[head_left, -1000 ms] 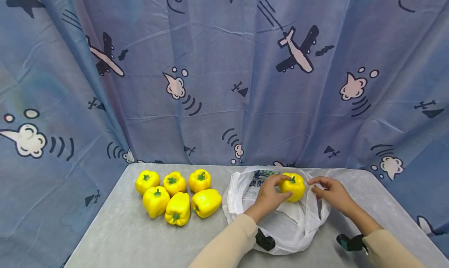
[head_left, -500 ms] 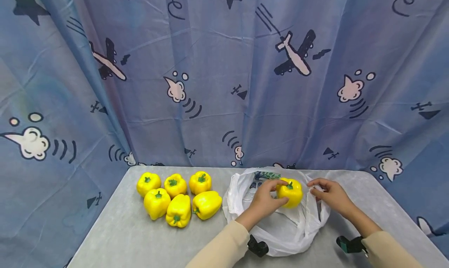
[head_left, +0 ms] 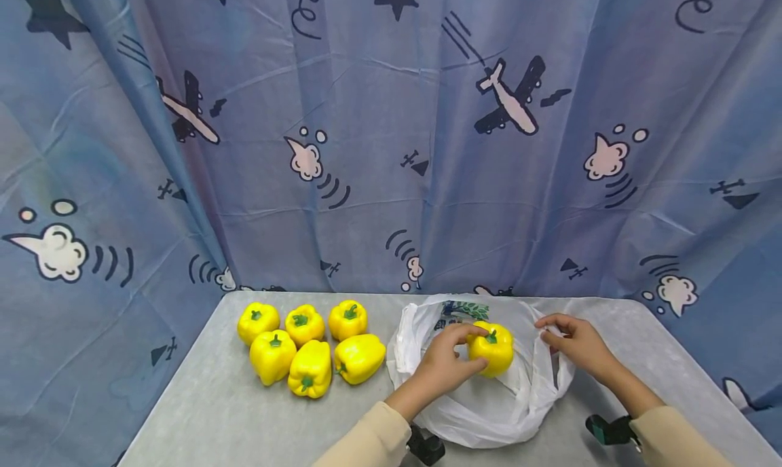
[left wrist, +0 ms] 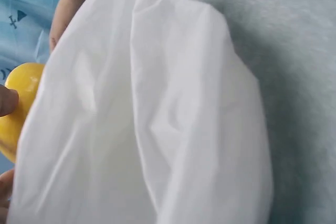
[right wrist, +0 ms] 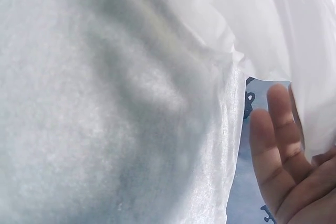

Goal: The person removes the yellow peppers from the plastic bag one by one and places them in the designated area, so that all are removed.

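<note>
In the head view, my left hand [head_left: 441, 365] grips a yellow bell pepper [head_left: 496, 350] by its left side, thumb below and fingers near the green stem. The pepper is over the open mouth of a white plastic bag [head_left: 482, 430]. My right hand [head_left: 577, 343] pinches the bag's right edge between thumb and fingers. In the left wrist view, the bag's white wall [left wrist: 100, 129] covers much of the picture, with part of the pepper [left wrist: 25, 95] showing at the left. The right wrist view shows two extended fingers [right wrist: 281, 124] beside the plastic.
Several yellow bell peppers [head_left: 311, 368] stand and lie in two rows left of the bag on a grey-covered table [head_left: 244, 433]. A blue curtain [head_left: 366, 114] printed with airplanes hangs behind the table's back edge. Black devices [head_left: 607, 430] are worn at both wrists.
My left hand has moved the held pepper left and toward me over the bag. My right hand keeps its pinch at the bag's edge, nearly unmoved.
</note>
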The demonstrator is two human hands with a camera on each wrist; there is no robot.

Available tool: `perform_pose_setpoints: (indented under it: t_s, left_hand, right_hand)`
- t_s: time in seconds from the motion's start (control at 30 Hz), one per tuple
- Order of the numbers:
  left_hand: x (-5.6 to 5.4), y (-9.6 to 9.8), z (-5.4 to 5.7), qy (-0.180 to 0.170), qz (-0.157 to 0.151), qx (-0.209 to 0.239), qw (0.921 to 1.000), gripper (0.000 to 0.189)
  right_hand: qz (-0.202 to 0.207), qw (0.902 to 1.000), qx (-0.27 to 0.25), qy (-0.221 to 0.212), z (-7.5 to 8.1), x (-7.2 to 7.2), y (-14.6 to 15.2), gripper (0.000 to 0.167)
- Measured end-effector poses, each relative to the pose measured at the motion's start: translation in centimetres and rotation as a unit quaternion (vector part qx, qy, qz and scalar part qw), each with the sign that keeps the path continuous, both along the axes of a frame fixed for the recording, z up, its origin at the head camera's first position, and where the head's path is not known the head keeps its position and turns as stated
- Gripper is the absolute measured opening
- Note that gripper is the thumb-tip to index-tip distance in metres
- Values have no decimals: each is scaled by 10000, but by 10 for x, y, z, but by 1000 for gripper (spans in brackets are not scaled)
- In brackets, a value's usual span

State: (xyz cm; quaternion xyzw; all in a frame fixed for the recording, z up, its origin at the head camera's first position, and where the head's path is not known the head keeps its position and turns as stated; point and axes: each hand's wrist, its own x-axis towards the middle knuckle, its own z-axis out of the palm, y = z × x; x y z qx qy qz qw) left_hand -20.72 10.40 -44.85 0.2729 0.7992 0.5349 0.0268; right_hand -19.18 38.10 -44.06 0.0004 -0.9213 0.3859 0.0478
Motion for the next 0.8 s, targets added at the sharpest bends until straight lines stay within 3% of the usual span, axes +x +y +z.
perform_pose_setpoints:
  t_s: [0.6,0.8]
  left_hand:
    - [21,-34,14,281,-293,137,9991,38]
    - [27,-46,23,231,-299,237,9990,39]
  right_hand:
    - [-81,10000,44,18,-2,1,-1,28]
    - [-74,9999,64,61,-3,1,-1,28]
